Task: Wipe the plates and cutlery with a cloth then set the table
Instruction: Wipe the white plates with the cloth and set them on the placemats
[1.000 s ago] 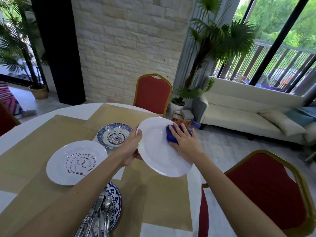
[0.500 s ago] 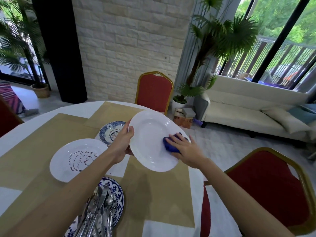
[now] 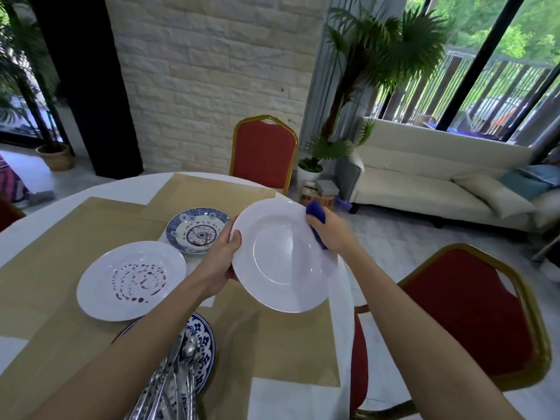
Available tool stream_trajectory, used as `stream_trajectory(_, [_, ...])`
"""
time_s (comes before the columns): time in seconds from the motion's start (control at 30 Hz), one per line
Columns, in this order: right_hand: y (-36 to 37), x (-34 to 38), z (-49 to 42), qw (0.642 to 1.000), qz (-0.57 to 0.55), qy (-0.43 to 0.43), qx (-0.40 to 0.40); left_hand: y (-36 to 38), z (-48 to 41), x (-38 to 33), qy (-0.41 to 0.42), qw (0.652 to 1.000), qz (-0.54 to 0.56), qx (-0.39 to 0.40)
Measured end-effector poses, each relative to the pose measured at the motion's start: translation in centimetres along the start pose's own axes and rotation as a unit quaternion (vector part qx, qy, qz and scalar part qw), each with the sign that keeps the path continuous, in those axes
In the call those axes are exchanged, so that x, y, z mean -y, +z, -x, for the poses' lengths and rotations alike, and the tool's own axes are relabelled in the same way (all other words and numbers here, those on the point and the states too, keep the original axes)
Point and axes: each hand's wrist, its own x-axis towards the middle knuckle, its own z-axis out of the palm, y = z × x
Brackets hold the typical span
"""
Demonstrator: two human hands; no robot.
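Observation:
My left hand (image 3: 222,259) grips the left rim of a large white plate (image 3: 281,259), held tilted above the table. My right hand (image 3: 331,230) grips a blue cloth (image 3: 316,212) bunched against the plate's right rim. On the table lies a second white plate (image 3: 130,280) with reddish-brown stains. Behind it sits a small blue patterned plate (image 3: 198,230). Near the front, a blue patterned plate (image 3: 203,347) carries several pieces of silver cutlery (image 3: 178,380), partly hidden by my left forearm.
The round white table (image 3: 45,213) carries beige placemats (image 3: 288,350). A red chair with a gold frame (image 3: 263,153) stands at the far side, another red chair (image 3: 466,316) at my right. A white sofa (image 3: 424,183) and a potted palm (image 3: 363,71) stand beyond.
My right hand and the cloth slid from the plate's face up to its right rim. The plate tilted more toward me, showing its whole face.

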Motion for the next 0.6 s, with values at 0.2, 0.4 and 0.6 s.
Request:
stream_trajectory(0.2, [2.4,-3.1,3.5,0.934,-0.32,0.157,-0.024,0.0,-0.1,0.8,0.004,0.999,0.026,-0.037])
stream_trajectory(0.4, [4.5,-3.1,5.7,0.824,-0.522,0.22,-0.032,0.5,-1.4,0.6,0.012,0.996,0.019,-0.086])
stream_trajectory(0.6, [2.9,-1.5,5.4,0.947,-0.259,-0.002,-0.189,-0.1,-2.8,-0.2,-0.097,0.986,-0.031,-0.134])
